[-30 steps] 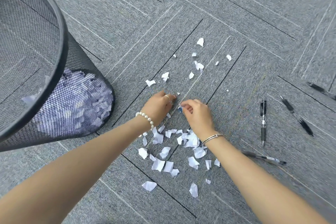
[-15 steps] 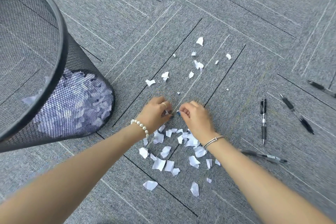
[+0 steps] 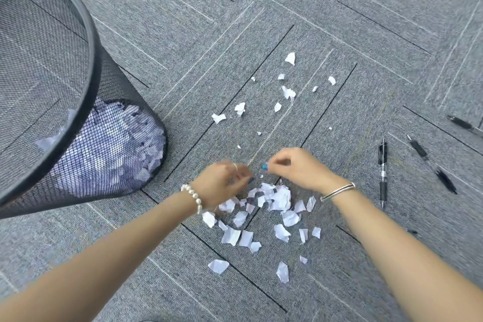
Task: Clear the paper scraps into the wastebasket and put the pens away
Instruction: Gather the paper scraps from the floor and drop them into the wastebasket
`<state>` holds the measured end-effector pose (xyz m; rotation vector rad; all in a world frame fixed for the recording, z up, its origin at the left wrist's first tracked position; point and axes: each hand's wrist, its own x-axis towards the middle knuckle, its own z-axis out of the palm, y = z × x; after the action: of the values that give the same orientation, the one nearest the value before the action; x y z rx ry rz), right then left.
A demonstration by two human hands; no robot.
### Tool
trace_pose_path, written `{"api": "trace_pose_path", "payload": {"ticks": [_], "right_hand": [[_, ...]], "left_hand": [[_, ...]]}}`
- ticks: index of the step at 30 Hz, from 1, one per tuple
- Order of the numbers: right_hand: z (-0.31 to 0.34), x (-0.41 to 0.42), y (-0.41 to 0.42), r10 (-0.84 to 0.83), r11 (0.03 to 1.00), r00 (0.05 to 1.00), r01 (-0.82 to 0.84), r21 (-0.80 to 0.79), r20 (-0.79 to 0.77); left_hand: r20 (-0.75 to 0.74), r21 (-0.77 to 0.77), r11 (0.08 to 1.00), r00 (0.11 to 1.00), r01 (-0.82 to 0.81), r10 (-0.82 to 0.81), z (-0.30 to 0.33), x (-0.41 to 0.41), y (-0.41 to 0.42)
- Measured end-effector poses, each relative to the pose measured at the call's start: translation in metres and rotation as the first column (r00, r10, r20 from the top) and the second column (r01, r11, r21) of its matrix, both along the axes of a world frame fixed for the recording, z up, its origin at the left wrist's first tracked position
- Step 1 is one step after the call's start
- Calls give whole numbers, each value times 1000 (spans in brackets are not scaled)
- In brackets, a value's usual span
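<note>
From the head camera, your left hand (image 3: 224, 183) and right hand (image 3: 295, 168) sit close together on the carpet (image 3: 339, 21), at the far edge of the densest heap of scraps (image 3: 271, 198). Both have fingers curled inward; the blur hides whether either pinches paper, so I cannot tell. More scraps lie scattered beyond your hands and nearer to you. The wastebasket (image 3: 88, 42) stands well to the left, already holding paper at the bottom. The pens (image 3: 383, 165) lie apart on the right, untouched. Raking too fast could flick light bits outward, and the small far ones are easily missed. A loose handful may shed pieces on the way over to the basket.
</note>
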<state>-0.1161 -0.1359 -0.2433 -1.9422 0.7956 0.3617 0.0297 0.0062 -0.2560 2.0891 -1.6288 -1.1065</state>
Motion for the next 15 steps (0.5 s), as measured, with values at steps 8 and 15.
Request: {"api": "trace_pose_path", "payload": {"ticks": [8, 15], "right_hand": [[-25, 38, -25, -189, 880, 970, 235, -412, 151], [-38, 54, -10, -77, 781, 986, 153, -606, 149]], "left_hand": [[412, -124, 977, 886, -175, 211, -21, 52, -60], [533, -83, 994, 840, -72, 106, -27, 60, -87]]}}
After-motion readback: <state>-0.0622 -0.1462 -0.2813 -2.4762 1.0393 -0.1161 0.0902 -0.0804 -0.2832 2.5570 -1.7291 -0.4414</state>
